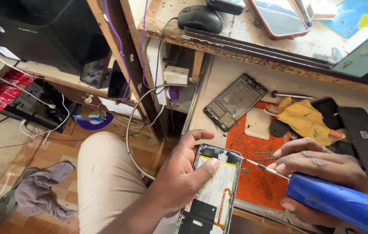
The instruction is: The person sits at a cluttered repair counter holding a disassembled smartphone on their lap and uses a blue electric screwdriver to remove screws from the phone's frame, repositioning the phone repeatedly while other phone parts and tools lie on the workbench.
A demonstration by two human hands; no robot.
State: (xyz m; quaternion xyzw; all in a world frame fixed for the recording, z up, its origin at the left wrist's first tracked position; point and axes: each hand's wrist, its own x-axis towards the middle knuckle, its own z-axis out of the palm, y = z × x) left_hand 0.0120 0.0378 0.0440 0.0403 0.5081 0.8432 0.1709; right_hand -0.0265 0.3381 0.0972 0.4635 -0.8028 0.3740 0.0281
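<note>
My left hand (pixel 183 173) grips an opened phone (pixel 213 190) with its back off, the battery and dark boards showing, thumb lying across the battery. My right hand (pixel 318 167) holds a blue electric screwdriver (pixel 344 203). Its thin bit (pixel 257 165) points left and touches the phone's upper right edge. Both are held over my lap, just in front of an orange work mat (pixel 253 182).
On the pull-out shelf lie a bare phone frame (pixel 235 102), a yellow cloth (pixel 303 119), a small screwdriver (pixel 290 95) and a black phone cover (pixel 366 141). Above, the wooden desk (pixel 244 47) carries a mouse (pixel 200 18) and a phone (pixel 279 17). Cables (pixel 138 130) hang at left.
</note>
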